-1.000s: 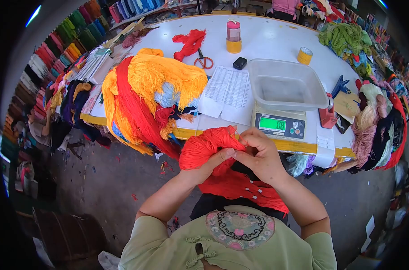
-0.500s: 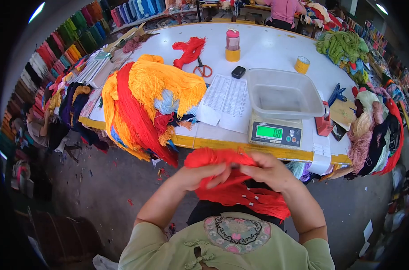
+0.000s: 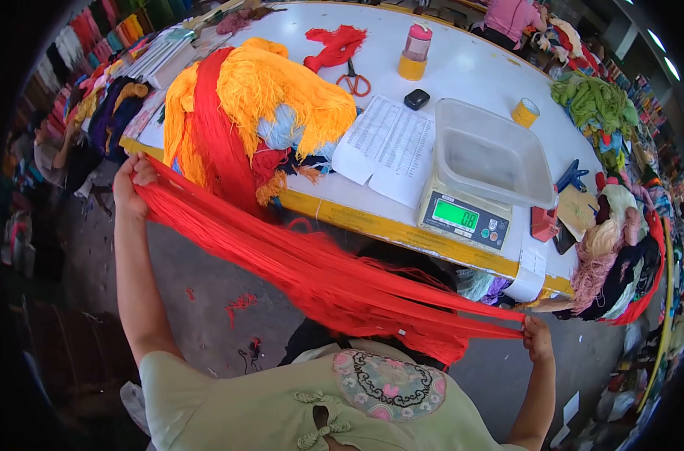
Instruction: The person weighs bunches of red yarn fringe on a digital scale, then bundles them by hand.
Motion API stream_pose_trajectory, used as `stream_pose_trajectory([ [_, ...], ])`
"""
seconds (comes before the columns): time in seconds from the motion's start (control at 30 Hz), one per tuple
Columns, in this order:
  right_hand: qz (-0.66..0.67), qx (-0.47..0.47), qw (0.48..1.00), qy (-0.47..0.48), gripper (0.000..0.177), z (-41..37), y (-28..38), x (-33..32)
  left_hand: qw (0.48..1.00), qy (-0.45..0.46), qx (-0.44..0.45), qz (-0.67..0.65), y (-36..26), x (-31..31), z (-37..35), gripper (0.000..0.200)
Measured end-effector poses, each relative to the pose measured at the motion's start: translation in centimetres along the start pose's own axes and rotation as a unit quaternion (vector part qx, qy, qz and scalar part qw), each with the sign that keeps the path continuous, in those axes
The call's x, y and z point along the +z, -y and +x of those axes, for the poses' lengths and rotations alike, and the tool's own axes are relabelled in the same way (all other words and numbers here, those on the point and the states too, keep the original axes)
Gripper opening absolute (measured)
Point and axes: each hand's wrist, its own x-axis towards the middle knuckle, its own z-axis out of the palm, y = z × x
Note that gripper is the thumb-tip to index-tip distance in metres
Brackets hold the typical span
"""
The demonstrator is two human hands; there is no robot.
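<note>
A skein of red yarn (image 3: 312, 274) is stretched wide across my lap between both hands. My left hand (image 3: 133, 184) is closed around its left end, out beyond the table's front left edge. The right end is gripped by my right hand (image 3: 537, 338), low and to the right of the table's front edge. The middle of the skein sags, with some loose loops and small white tags or ties on it. Just beyond it, a heap of yellow, red and light blue yarn (image 3: 282, 98) lies on the table and hangs over the edge.
On the white table (image 3: 282, 26) stand a digital scale (image 3: 466, 218) bearing a plastic tray (image 3: 496, 154), a printed sheet (image 3: 387, 150), scissors (image 3: 353, 81), a pink-lidded bottle (image 3: 415, 51) and a tape roll (image 3: 525, 113). Green yarn (image 3: 594, 105) is piled at right. Other people sit or stand farther off.
My hands have moved far apart, left hand to the left and up, right hand to the right and down. The bunched red skein is now pulled out long. The view has tilted.
</note>
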Motion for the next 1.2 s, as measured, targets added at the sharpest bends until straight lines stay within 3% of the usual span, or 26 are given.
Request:
stream_pose_trajectory([
  [0.07,-0.027,0.011,0.998,-0.059,0.032,0.8,-2.1,-2.7,0.996,-0.066,0.062,0.017,-3.4,-4.0,2.2,0.008],
  [0.17,-0.108,0.033,0.965,-0.237,0.032,1.1,-4.4,-5.1,0.978,-0.115,0.171,0.017,-10.1,-14.2,5.4,0.008],
  [0.2,-0.087,0.020,0.964,-0.252,0.031,1.5,-5.6,-6.4,0.971,-0.132,0.200,-0.013,-9.4,-14.0,5.1,0.008],
  [0.27,0.017,0.008,0.989,-0.144,0.030,0.6,-4.6,-6.1,0.949,-0.168,0.258,-0.074,-6.4,-11.5,3.0,0.010],
  [0.33,0.097,-0.034,0.994,-0.031,0.026,-0.3,-2.1,-4.4,0.975,-0.064,0.183,-0.106,-1.2,-6.8,0.3,0.013],
  [0.43,0.123,-0.209,0.966,0.084,0.034,-6.9,7.8,0.5,0.985,0.059,0.107,-0.124,7.8,1.8,-3.3,0.018],
  [0.5,0.129,-0.394,0.898,0.149,0.045,-9.4,13.1,1.7,0.988,0.115,0.068,-0.079,13.4,5.4,-4.4,0.022],
  [0.57,0.193,-0.466,0.834,0.223,0.046,-11.5,19.8,2.3,0.986,0.143,0.076,0.032,18.9,8.7,-4.4,0.025],
  [0.63,0.273,-0.524,0.785,0.186,0.040,-13.6,26.8,3.7,0.987,0.124,0.053,0.088,23.9,10.6,-3.4,0.028],
  [0.7,0.332,-0.583,0.739,0.058,0.033,-14.7,33.8,4.5,0.987,0.058,-0.011,0.150,28.6,11.9,-2.2,0.029],
  [0.73,0.207,-0.623,0.704,0.272,0.033,-14.4,37.9,4.2,0.981,0.065,-0.055,0.173,30.9,11.5,-1.4,0.029],
  [0.77,0.142,-0.650,0.676,0.318,0.027,-15.1,41.4,4.6,0.973,0.073,-0.098,0.197,33.0,10.9,-0.5,0.030],
  [0.8,0.078,-0.673,0.641,0.361,0.023,-15.7,44.8,5.1,0.965,0.074,-0.085,0.235,34.5,10.0,0.4,0.030],
  [0.83,0.087,-0.714,0.648,0.249,0.018,-17.1,47.6,6.1,0.956,0.075,-0.073,0.274,35.8,8.9,1.3,0.030],
  [0.9,0.038,-0.769,0.598,0.225,0.020,-18.7,53.1,6.5,0.950,0.084,-0.074,0.290,36.7,9.1,1.5,0.029],
  [0.97,0.080,-0.804,0.574,0.133,0.022,-18.3,54.1,8.2,0.961,0.090,-0.085,0.246,35.1,10.5,0.4,0.028],
  [1.03,0.116,-0.630,0.657,0.398,0.027,-13.5,60.4,0.1,0.961,0.085,-0.063,0.257,34.7,11.1,0.0,0.028],
  [1.1,0.118,-0.739,0.646,0.151,0.031,-11.4,56.6,4.2,0.956,0.090,-0.035,0.276,35.3,10.7,0.3,0.028],
  [1.13,-0.005,-0.710,0.643,0.288,0.029,-9.3,55.3,5.0,0.953,0.096,-0.016,0.289,36.1,9.6,1.1,0.028],
  [1.2,-0.054,-0.674,0.724,0.140,0.025,-5.9,49.0,11.3,0.952,0.097,0.013,0.291,37.3,8.4,2.0,0.026],
])
